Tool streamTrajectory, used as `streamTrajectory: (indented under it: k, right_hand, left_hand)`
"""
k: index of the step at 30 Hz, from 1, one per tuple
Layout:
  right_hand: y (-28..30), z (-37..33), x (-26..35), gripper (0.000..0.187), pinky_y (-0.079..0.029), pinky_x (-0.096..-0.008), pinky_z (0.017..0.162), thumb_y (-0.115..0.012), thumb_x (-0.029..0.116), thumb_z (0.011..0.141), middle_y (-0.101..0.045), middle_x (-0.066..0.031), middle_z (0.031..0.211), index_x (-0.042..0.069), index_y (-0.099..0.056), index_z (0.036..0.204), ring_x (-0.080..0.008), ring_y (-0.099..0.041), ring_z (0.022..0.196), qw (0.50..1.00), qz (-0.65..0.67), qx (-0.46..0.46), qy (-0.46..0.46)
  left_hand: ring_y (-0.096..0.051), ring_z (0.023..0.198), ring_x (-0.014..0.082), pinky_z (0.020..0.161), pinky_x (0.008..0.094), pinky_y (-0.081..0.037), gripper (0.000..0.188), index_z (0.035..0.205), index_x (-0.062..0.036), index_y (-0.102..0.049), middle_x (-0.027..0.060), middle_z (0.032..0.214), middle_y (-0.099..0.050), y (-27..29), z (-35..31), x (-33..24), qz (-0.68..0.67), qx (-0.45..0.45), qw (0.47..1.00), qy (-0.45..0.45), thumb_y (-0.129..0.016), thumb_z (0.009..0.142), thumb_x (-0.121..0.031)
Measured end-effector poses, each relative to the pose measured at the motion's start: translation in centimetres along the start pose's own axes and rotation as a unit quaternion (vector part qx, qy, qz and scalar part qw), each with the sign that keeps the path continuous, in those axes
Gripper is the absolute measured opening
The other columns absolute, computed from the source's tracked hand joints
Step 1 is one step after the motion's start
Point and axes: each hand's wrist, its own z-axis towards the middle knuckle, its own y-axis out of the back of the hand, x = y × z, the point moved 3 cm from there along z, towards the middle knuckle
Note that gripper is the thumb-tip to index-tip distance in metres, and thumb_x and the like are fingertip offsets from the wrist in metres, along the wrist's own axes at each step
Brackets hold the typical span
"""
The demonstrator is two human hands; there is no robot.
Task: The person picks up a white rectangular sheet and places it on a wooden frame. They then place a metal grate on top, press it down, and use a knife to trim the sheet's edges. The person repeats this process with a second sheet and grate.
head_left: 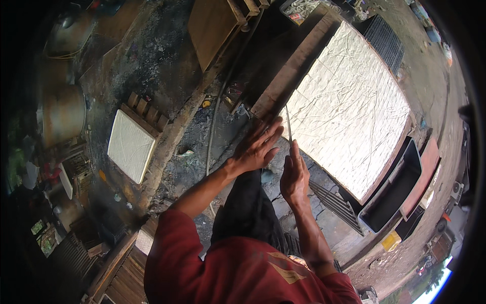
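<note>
A large white slab (pixel 349 111) with a creased surface, like pressed tofu, lies on a raised support to the right of centre. My right hand (pixel 295 175) is closed around the handle of a long, thin knife (pixel 288 121). Its blade points away from me over the slab's near left corner. Beside that corner, my left hand (pixel 255 147) is stretched out with fingers extended and holds nothing. Its fingertips are by the near end of a brown wooden board (pixel 298 61) that runs along the slab's left side; whether they touch it I cannot tell.
To the right of the slab stands a black rectangular bin (pixel 392 187), with a yellow object (pixel 391 241) nearby. A slatted rack (pixel 336 207) is below the slab's near edge. Further left, a smaller white slab (pixel 130 147) rests on wood. A hose (pixel 217 111) crosses the dark, littered floor.
</note>
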Motion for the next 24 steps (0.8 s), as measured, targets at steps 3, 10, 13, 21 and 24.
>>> streamTrajectory:
  k: [3, 10, 13, 21, 24]
  right_hand:
    - [-0.6, 1.5, 0.3, 0.054, -0.054, -0.0462, 0.096, -0.052, 0.002, 0.105, -0.063, -0.0327, 0.133, 0.008, -0.041, 0.158, -0.0482, -0.063, 0.122, 1.000, 0.022, 0.010, 0.012]
    - [-0.5, 1.2, 0.6, 0.057, -0.055, -0.0475, 0.094, -0.052, 0.001, 0.104, -0.064, -0.0322, 0.128, 0.008, -0.040, 0.159, -0.0494, -0.064, 0.117, 0.999, 0.003, 0.002, 0.053]
    - [-1.0, 1.2, -0.2, 0.060, -0.055, -0.0494, 0.086, -0.053, -0.002, 0.102, -0.066, -0.0305, 0.119, 0.006, -0.037, 0.159, -0.0492, -0.067, 0.105, 0.999, -0.019, 0.037, 0.029]
    - [0.2, -4.6, -2.8, 0.070, -0.052, -0.0504, 0.067, -0.057, -0.005, 0.098, -0.063, -0.0272, 0.088, 0.007, -0.030, 0.162, -0.0455, -0.063, 0.077, 0.995, -0.052, 0.018, 0.079]
    - [3.2, -9.9, -3.1, 0.060, -0.054, -0.0494, 0.073, -0.057, -0.005, 0.098, -0.066, -0.0288, 0.096, 0.005, -0.041, 0.156, -0.0457, -0.067, 0.086, 0.992, -0.069, 0.107, -0.016]
  left_hand:
    - [-0.040, 0.148, 0.0400, 0.122, 0.0549, -0.033, 0.063, 0.145, 0.0043, -0.053, 0.0201, 0.163, -0.039, -0.2, 0.1, 0.4, 0.001, 0.011, 1.000, 0.001, -0.073, 0.089, -0.017]
    - [-0.044, 0.145, 0.0396, 0.119, 0.0541, -0.035, 0.064, 0.145, 0.0066, -0.053, 0.0210, 0.160, -0.042, -0.1, -0.3, -0.5, 0.003, -0.006, 1.000, 0.014, -0.073, 0.088, -0.015]
    - [-0.045, 0.144, 0.0399, 0.118, 0.0541, -0.037, 0.064, 0.144, 0.0067, -0.053, 0.0207, 0.160, -0.043, 0.0, -0.4, -0.6, -0.002, 0.008, 1.000, 0.021, -0.074, 0.088, -0.014]
    - [-0.046, 0.147, 0.0341, 0.115, 0.0606, -0.035, 0.067, 0.151, 0.0013, -0.048, 0.0165, 0.164, -0.040, -0.4, 0.1, -0.9, 0.026, 0.014, 1.000, 0.012, -0.073, 0.090, -0.013]
    - [-0.039, 0.150, 0.0376, 0.118, 0.0612, -0.031, 0.067, 0.149, -0.0009, -0.051, 0.0171, 0.164, -0.041, 0.0, 0.3, -1.4, 0.046, 0.011, 0.999, 0.020, -0.075, 0.089, -0.018]
